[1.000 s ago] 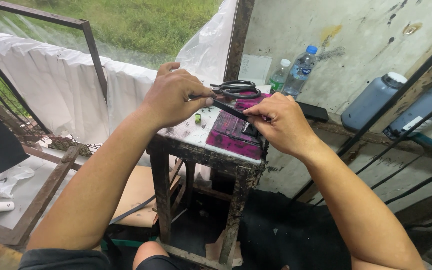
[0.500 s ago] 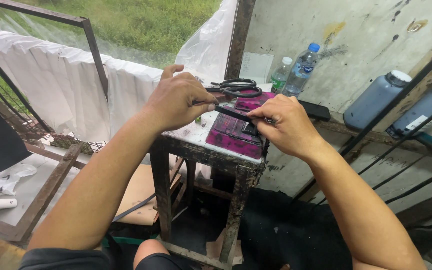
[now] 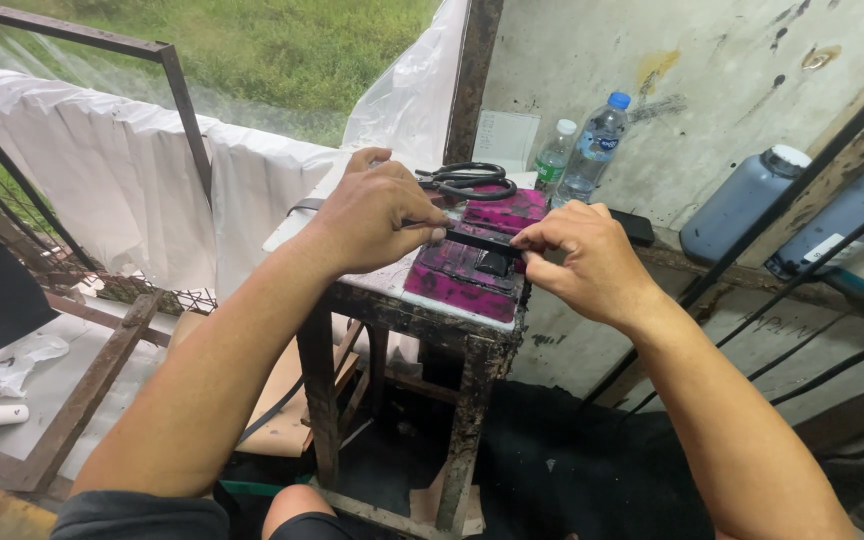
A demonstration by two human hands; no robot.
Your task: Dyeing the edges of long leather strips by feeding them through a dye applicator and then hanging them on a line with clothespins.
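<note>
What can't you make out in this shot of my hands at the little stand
- Head view: middle of the dark strip, covered where the left hand and right hand pinch its ends.
- Scissors: blades hidden behind the left hand.
- Grey jug: partly crossed by a dark bar.
- Magenta pad: its far part lies under the strip and the fingers.

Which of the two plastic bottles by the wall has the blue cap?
The taller clear bottle, standing on the right. The shorter greenish bottle beside it has a white cap.
</note>
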